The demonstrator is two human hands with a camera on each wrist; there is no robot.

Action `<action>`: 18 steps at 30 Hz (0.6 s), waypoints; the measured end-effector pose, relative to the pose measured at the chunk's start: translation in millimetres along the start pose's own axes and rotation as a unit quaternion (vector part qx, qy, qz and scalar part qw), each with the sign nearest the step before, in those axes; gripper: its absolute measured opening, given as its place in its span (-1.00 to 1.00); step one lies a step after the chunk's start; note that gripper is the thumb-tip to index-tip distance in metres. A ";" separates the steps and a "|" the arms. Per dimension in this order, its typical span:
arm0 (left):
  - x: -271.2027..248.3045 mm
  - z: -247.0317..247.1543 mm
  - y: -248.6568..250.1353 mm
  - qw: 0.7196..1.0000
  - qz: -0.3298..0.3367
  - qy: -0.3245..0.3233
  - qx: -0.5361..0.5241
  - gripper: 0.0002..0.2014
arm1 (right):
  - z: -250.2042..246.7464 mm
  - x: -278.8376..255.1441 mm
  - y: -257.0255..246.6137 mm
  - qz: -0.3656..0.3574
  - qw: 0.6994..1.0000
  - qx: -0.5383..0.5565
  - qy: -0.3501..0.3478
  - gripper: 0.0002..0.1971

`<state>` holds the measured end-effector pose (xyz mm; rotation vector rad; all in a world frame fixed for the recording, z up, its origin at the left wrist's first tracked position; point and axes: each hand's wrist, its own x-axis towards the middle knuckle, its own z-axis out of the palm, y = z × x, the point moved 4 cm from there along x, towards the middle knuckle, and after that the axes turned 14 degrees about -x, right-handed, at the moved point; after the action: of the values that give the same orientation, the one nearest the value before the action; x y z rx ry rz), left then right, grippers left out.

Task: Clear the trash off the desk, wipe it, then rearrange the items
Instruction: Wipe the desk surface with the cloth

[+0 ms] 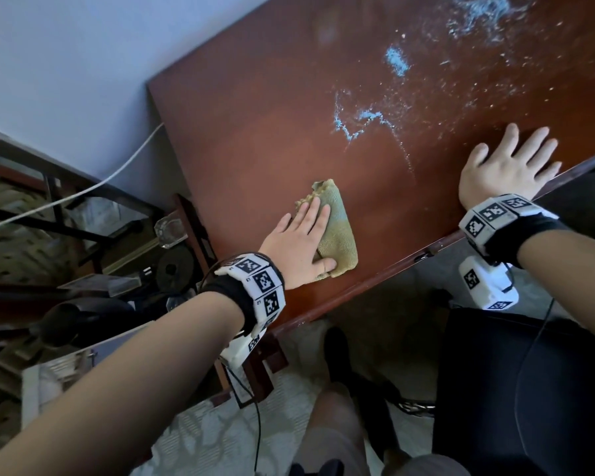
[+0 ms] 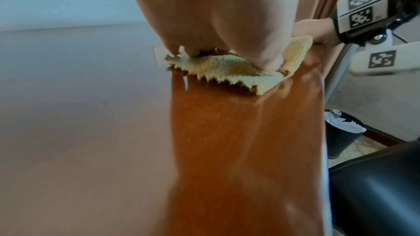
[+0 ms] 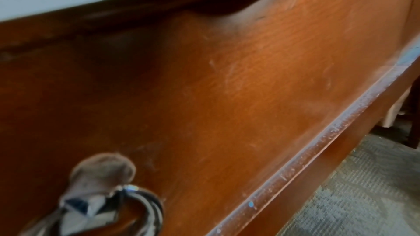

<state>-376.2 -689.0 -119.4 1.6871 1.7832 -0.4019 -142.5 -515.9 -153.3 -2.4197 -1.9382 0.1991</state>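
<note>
A folded yellow-green cloth (image 1: 337, 231) lies on the reddish-brown desk (image 1: 255, 132) near its front edge. My left hand (image 1: 299, 242) presses flat on the cloth with straight fingers; in the left wrist view the palm (image 2: 227, 15) bears down on the cloth (image 2: 227, 71). My right hand (image 1: 509, 166) rests flat on the desk top near the front edge, fingers spread, holding nothing. Pale blue and white smears of residue (image 1: 368, 118) spread over the desk beyond both hands. The right wrist view shows only the desk's front panel (image 3: 227, 87).
A metal ring pull (image 3: 136, 209) hangs on the desk front. A black bin (image 2: 341, 132) with white trash stands on the floor to the right. A black chair (image 1: 529, 389) is below the desk edge. Clutter and a white cable (image 1: 117, 170) lie left of the desk.
</note>
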 end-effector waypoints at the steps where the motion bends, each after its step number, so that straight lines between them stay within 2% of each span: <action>1: 0.4 -0.3 -0.2 1.000 -0.001 -0.001 0.000 -0.15 | 0.4 0.2 -0.2 -0.001 1.000 -0.002 0.000 -0.42; 6: 18.2 -20.2 -4.7 1.000 -0.025 -0.002 -0.001 -0.17 | 0.8 0.4 -0.5 -0.004 1.000 -0.006 -0.001 -0.41; 18: 115.7 -99.1 2.4 0.998 -0.047 0.041 -0.012 -0.20 | 4.7 2.7 -0.7 0.005 1.000 -0.015 0.004 -0.41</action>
<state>-394.0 -537.6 -118.2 1.6276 1.9254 -0.3553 -143.2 -513.4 -158.1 -2.4465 -1.9396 0.1598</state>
